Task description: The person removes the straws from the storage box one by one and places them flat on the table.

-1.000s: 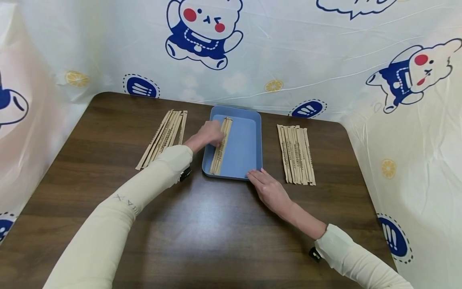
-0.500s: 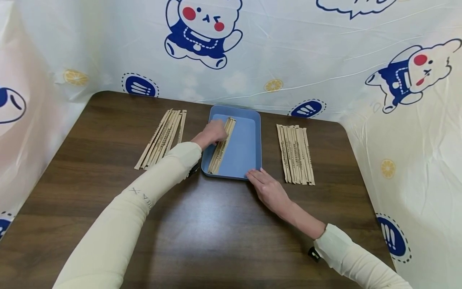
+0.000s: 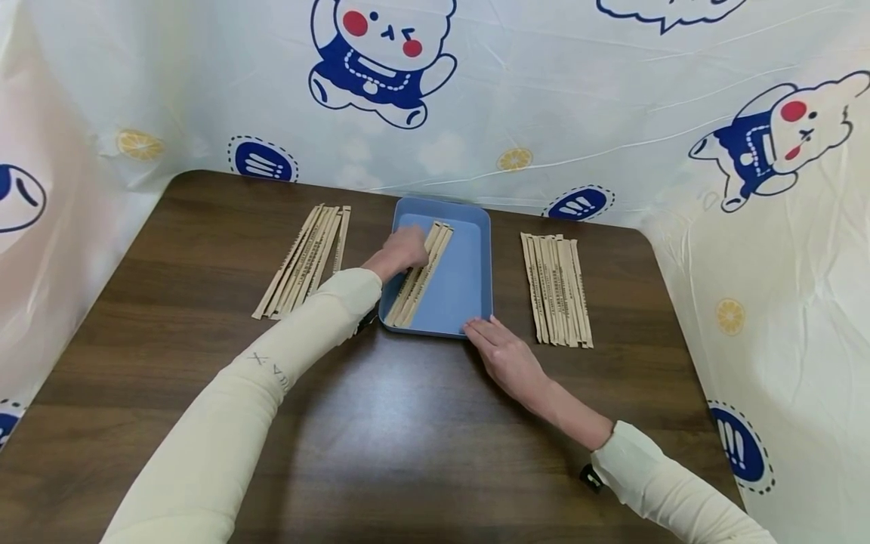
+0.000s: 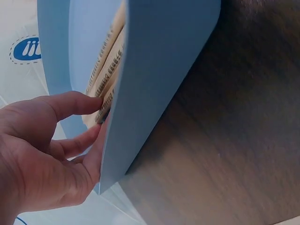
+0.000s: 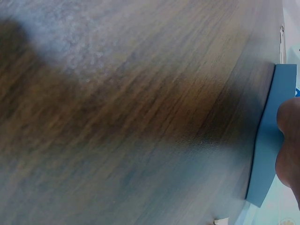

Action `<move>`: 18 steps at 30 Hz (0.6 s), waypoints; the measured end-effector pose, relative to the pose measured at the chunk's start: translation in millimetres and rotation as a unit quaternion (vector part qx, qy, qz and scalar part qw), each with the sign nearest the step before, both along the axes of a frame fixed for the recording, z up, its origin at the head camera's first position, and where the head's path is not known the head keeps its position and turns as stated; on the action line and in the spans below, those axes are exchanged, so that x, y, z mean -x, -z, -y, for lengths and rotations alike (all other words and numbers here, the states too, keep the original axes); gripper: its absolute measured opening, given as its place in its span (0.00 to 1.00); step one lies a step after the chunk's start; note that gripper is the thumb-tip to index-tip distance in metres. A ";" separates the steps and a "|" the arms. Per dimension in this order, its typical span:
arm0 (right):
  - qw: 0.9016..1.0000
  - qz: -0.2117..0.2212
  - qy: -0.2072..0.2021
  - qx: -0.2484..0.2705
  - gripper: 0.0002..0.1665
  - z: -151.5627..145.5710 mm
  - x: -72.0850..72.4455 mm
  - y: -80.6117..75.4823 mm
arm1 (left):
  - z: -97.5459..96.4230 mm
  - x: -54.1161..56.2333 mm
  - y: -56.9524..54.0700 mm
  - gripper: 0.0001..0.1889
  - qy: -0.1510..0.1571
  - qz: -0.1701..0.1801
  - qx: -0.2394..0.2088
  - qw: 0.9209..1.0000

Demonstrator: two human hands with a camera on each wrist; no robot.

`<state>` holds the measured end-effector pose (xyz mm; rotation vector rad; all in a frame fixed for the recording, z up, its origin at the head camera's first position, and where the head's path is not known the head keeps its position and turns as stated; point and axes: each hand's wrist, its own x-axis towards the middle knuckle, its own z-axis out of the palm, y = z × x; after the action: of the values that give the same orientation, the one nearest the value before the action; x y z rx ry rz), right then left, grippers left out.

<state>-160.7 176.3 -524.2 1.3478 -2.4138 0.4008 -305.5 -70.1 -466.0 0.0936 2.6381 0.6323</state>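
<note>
A blue tray (image 3: 462, 283) lies on the table. Along its left side are several slim paper-wrapped sticks (image 3: 428, 279) with printed lettering, fanned slightly apart. My left hand (image 3: 406, 248) reaches over the left rim and grips some of these sticks. The left wrist view shows its thumb and fingers (image 4: 77, 104) on the wrapped sticks (image 4: 108, 70), close inside the tray wall (image 4: 150, 89); the fingertips are partly hidden. My right hand (image 3: 506, 359) touches the tray's near right corner with its fingers extended, and in the right wrist view it rests against the tray wall (image 5: 269, 145).
More wrapped sticks lie in a group (image 3: 306, 257) left of the tray, partly behind my left sleeve. Another group (image 3: 557, 291) lies to its right. A printed curtain (image 3: 544, 91) borders the brown wooden table (image 3: 381, 438) at the back and sides.
The sticks inside the tray have spread from a tight bundle, with their far ends shifting right. My left hand has moved slightly right. The right hand stays at the tray corner.
</note>
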 end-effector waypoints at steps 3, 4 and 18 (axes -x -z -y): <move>1.000 0.003 0.002 -0.003 0.25 -1.3 -0.5 -0.4 | -0.5 -0.9 -0.5 0.23 0.000 -0.004 -0.012 1.000; 1.000 0.003 0.001 -0.003 0.25 -1.1 -0.7 -0.5 | 0.1 -1.5 -1.1 0.22 0.000 -0.007 -0.017 1.000; 1.000 -0.009 -0.002 0.007 0.24 1.5 -0.9 -2.3 | 17.4 -11.2 -17.8 0.08 -0.081 0.025 -0.238 0.967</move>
<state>-159.9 174.9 -521.9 1.3437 -2.3898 0.4028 -294.3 -87.5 -448.2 0.0004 2.4063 1.2974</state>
